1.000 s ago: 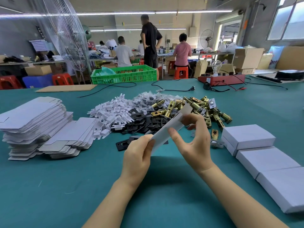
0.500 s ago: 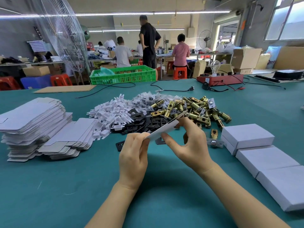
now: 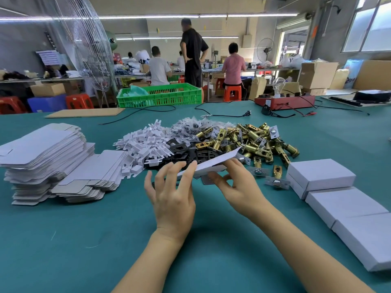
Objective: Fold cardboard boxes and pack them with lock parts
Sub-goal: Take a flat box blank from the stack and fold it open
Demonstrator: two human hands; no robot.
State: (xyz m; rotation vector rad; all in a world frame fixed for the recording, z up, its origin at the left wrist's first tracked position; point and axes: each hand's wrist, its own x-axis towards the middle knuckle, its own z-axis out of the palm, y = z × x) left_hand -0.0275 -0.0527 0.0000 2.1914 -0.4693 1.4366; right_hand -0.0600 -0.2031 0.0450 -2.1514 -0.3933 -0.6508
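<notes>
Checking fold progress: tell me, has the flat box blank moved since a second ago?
Yes. The box blank has tipped from steep to nearly level, dropping toward the brass latch pile; the right hand holds it.

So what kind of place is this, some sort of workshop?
Most likely a small factory packing floor. A heap of brass lock parts lies on a long green table beside stacks of flat box blanks and closed white boxes, and other workers sit at benches behind.

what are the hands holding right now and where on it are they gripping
A flat white box blank. The right hand pinches its near long edge around the middle. The left hand only touches the blank's left end with spread, straight fingertips, not gripping.
</notes>
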